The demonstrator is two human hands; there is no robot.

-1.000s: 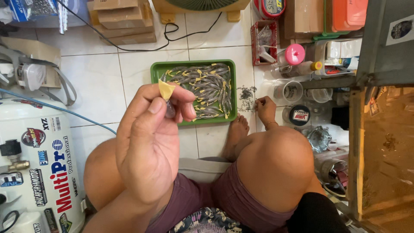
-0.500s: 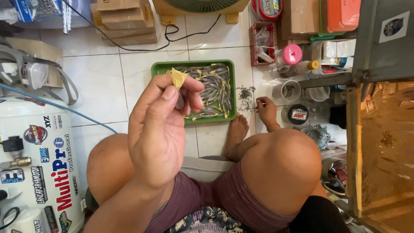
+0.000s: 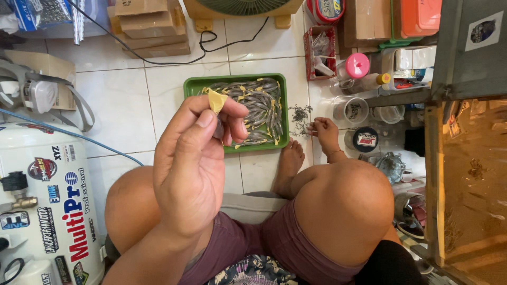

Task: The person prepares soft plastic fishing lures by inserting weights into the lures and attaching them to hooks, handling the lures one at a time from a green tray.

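A green tray [image 3: 190, 87] of small grey lures with yellow tails lies on the far floor tiles, within easy reach. The left hand [image 3: 193, 163], raised near the camera for close inspection, pinches one yellow-tailed lure [image 3: 216, 103] between thumb and fingertips. The right hand [image 3: 323, 132] reaches down right of the tray, fingers pressed onto a small pile of hooks [image 3: 301, 117].

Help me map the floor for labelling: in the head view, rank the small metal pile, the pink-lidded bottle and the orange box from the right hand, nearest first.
From the right hand:
1. Small metal pile, touching its fingertips, on the tile.
2. Pink-lidded bottle, beyond it.
3. Orange box, top right edge.
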